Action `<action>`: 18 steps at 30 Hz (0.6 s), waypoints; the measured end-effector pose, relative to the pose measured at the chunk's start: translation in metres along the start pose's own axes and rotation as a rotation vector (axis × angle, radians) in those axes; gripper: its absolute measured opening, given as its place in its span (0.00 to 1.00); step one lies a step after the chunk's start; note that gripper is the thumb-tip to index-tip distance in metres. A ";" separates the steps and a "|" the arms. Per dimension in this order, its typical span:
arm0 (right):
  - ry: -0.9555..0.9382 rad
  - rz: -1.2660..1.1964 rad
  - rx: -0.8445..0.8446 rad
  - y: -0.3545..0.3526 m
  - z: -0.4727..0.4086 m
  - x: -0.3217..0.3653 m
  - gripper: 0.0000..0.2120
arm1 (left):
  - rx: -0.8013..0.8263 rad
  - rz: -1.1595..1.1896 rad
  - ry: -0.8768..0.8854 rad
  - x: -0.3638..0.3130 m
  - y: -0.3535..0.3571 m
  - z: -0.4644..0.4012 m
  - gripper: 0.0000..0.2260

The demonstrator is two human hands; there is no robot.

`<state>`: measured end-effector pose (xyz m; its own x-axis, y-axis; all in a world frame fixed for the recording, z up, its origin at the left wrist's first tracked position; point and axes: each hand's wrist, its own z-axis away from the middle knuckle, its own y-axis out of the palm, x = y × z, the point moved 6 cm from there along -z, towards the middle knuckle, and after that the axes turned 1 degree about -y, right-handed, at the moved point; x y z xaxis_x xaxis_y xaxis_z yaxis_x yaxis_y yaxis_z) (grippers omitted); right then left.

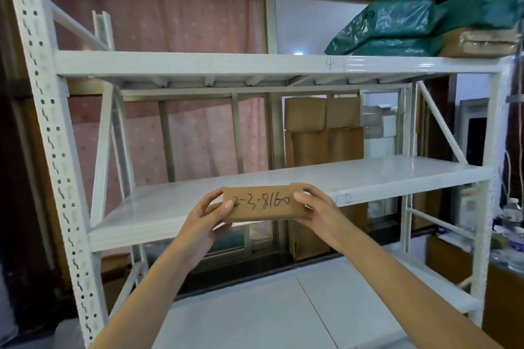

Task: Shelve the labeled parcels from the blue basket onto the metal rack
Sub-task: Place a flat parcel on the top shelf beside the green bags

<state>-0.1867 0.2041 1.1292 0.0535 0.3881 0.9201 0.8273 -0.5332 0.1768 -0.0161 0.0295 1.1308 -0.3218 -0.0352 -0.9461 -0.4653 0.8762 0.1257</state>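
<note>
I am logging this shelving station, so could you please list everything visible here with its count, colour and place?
Metal rack: one, white, filling the view, two shelves plus a lower level.
Green plastic parcels: at least two, dark green, stacked on the top shelf at the right.
Taped carton: one, brown, top shelf, far right, under a green parcel.
Cardboard boxes: several, brown, stacked behind the rack.
Curtain: one, pink, behind the rack at the left.
Labelled parcel: one, brown cardboard, handwritten number, held in front of the middle shelf.
Left hand: gripping the parcel's left end.
Right hand: gripping its right end.
</note>
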 end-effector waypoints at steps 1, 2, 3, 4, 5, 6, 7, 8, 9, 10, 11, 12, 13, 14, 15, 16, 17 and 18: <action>-0.013 0.003 -0.009 -0.003 -0.004 0.006 0.20 | 0.005 -0.013 0.010 -0.006 0.003 -0.008 0.29; -0.024 0.012 -0.015 -0.007 -0.009 0.012 0.18 | 0.012 -0.025 0.020 -0.013 0.007 -0.016 0.28; -0.034 0.018 -0.018 -0.011 -0.013 0.018 0.16 | 0.021 -0.035 0.031 -0.020 0.013 -0.023 0.27; -0.047 0.020 -0.021 -0.016 -0.019 0.027 0.16 | 0.030 -0.042 0.046 -0.028 0.020 -0.030 0.26; -0.062 0.019 -0.024 -0.022 -0.025 0.036 0.16 | 0.041 -0.048 0.064 -0.036 0.027 -0.039 0.25; -0.078 0.019 -0.029 -0.029 -0.032 0.045 0.15 | 0.051 -0.056 0.083 -0.044 0.035 -0.047 0.25; -0.096 0.019 -0.030 -0.036 -0.040 0.055 0.14 | 0.057 -0.069 0.101 -0.052 0.042 -0.055 0.27; -0.115 0.021 -0.030 -0.043 -0.047 0.066 0.12 | 0.059 -0.083 0.119 -0.061 0.051 -0.065 0.28; -0.138 0.022 -0.025 -0.051 -0.055 0.078 0.12 | 0.057 -0.098 0.138 -0.070 0.061 -0.075 0.30; -0.167 0.021 -0.009 -0.060 -0.062 0.091 0.14 | 0.054 -0.107 0.160 -0.078 0.072 -0.086 0.30; -0.194 0.019 0.009 -0.068 -0.070 0.104 0.17 | 0.049 -0.114 0.185 -0.087 0.083 -0.098 0.30; -0.222 0.024 0.025 -0.077 -0.078 0.118 0.20 | 0.044 -0.125 0.213 -0.097 0.096 -0.109 0.30; -0.245 0.035 0.034 -0.087 -0.085 0.132 0.22 | 0.041 -0.140 0.240 -0.106 0.109 -0.119 0.31; -0.271 0.047 0.040 -0.102 -0.095 0.146 0.24 | 0.033 -0.157 0.274 -0.113 0.127 -0.134 0.31; -0.302 0.056 0.045 -0.113 -0.104 0.160 0.25 | 0.025 -0.173 0.303 -0.122 0.140 -0.145 0.32; -0.328 0.061 0.044 -0.118 -0.110 0.173 0.27 | 0.025 -0.193 0.324 -0.132 0.148 -0.151 0.32; -0.347 0.063 0.050 -0.129 -0.119 0.186 0.30 | 0.026 -0.203 0.347 -0.141 0.161 -0.160 0.32; -0.362 0.070 0.064 -0.141 -0.128 0.202 0.32 | 0.025 -0.207 0.373 -0.148 0.175 -0.173 0.32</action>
<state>-0.3642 0.2615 1.3345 0.2963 0.5992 0.7437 0.8472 -0.5245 0.0851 -0.1925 0.1044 1.3448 -0.5024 -0.3793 -0.7770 -0.5328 0.8436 -0.0673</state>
